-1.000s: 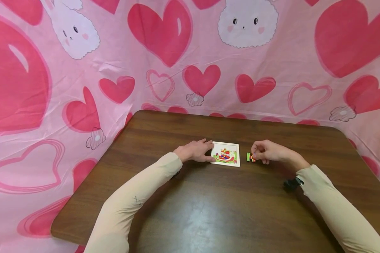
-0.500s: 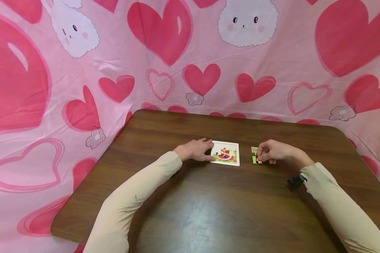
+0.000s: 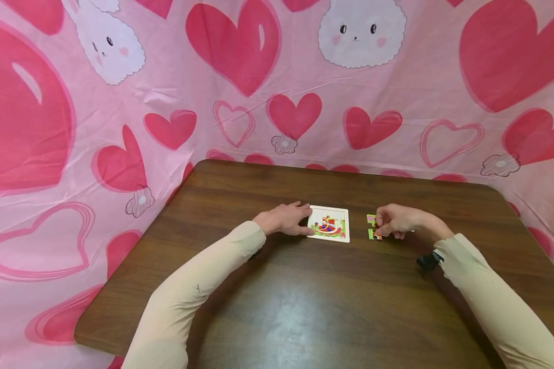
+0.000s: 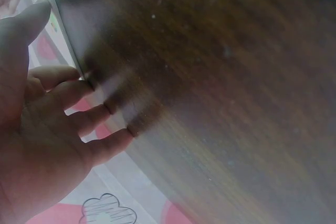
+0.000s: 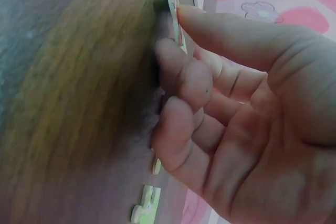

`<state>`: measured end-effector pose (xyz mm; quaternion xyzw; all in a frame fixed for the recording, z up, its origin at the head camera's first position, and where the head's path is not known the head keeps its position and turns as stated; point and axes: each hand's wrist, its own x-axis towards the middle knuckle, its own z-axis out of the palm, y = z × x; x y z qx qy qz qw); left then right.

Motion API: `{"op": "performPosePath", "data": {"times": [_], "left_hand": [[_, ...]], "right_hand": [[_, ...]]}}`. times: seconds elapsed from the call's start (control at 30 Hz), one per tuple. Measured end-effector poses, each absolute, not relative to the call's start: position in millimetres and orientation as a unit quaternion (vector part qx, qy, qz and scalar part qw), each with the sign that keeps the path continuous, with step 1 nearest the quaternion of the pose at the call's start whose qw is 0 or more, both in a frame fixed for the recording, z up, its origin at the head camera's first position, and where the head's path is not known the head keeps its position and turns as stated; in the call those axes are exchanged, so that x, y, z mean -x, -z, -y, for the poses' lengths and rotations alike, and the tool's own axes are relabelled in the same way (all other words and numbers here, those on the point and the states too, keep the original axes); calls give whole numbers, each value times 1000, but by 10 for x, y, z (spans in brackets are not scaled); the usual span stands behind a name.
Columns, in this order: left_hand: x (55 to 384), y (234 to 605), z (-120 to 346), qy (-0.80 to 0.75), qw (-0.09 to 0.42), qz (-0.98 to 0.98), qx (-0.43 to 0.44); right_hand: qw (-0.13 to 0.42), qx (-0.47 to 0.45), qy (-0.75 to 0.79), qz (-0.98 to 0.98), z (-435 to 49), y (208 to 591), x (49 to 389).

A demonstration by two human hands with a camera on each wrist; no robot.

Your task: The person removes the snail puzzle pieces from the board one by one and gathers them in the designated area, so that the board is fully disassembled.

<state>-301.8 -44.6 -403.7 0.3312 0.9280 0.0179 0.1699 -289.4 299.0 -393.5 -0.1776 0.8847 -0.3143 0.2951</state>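
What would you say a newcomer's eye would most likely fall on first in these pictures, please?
Probably the pink cloth behind the brown table, with its big red hearts and white animal faces. Next, perhaps, the white-framed puzzle on the table, with the left hand resting at its left edge. Right of it, the right hand pinches a small, bright puzzle piece.
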Motion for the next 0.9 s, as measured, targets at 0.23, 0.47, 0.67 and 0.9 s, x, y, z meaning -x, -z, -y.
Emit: {"op": "performPosePath", "data": {"times": [0.23,0.47,0.67,0.9], "left_hand": [[3015,4023,456,-17,170,-928,-332],[3004,4026,441,-16,169,-927,-335],[3002,4025,442,-15,165,-927,-335],[3007,4025,437,-17,165,-927,-336]], "right_hand": [[278,190,234,-912,-2909,3843,2899],[277,196,248,-908,-2877,3789,2919],[264,199,268,-905,-2812,3781,2921],[214,220,257,-917,-2699,3839,2881]]}}
